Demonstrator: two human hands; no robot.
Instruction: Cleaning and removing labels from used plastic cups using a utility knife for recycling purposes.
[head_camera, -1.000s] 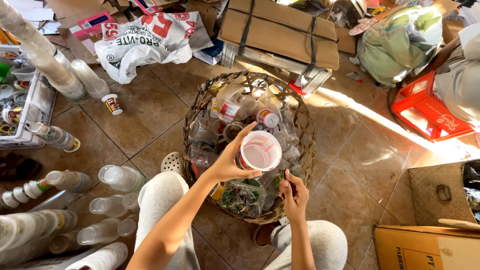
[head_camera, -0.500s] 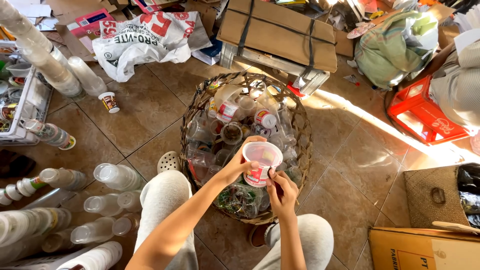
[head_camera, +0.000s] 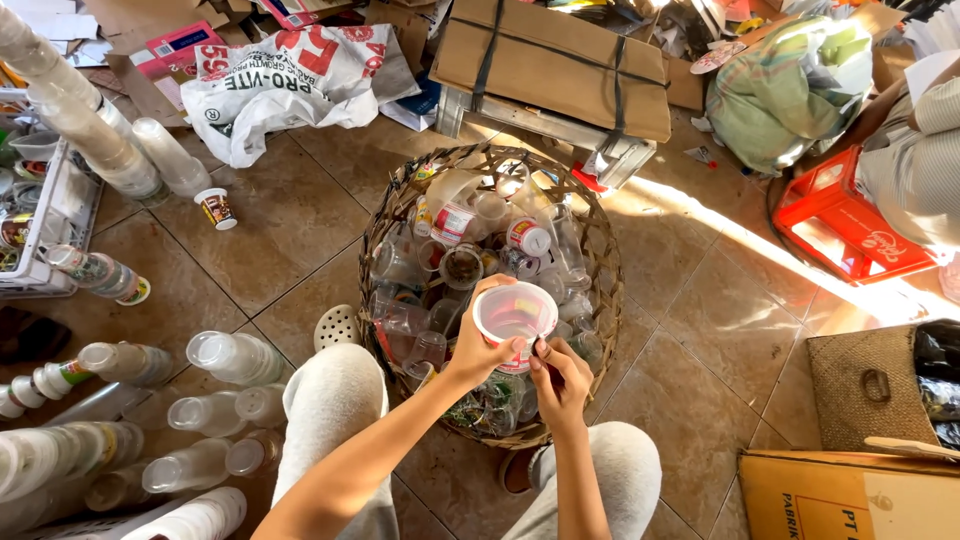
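My left hand (head_camera: 478, 348) grips a white plastic cup (head_camera: 514, 314) with a red printed label, held mouth up over a woven wicker basket (head_camera: 598, 262). My right hand (head_camera: 560, 377) is pressed against the cup's lower side, its fingers pinching at the label. The basket between my knees is full of several clear and printed plastic cups (head_camera: 462, 262). My grey trouser legs frame the basket's near edge.
Stacks of nested clear cups (head_camera: 205, 410) lie on the tiled floor at the left, with a white crate (head_camera: 55, 222). A white printed sack (head_camera: 290, 75) and a strapped cardboard box (head_camera: 560, 60) sit behind. A red stool (head_camera: 835, 222) and another person's sleeve (head_camera: 925, 150) are at the right.
My right hand rose from the basket to the cup and now picks at its side. The left hand lowered the cup slightly toward me.
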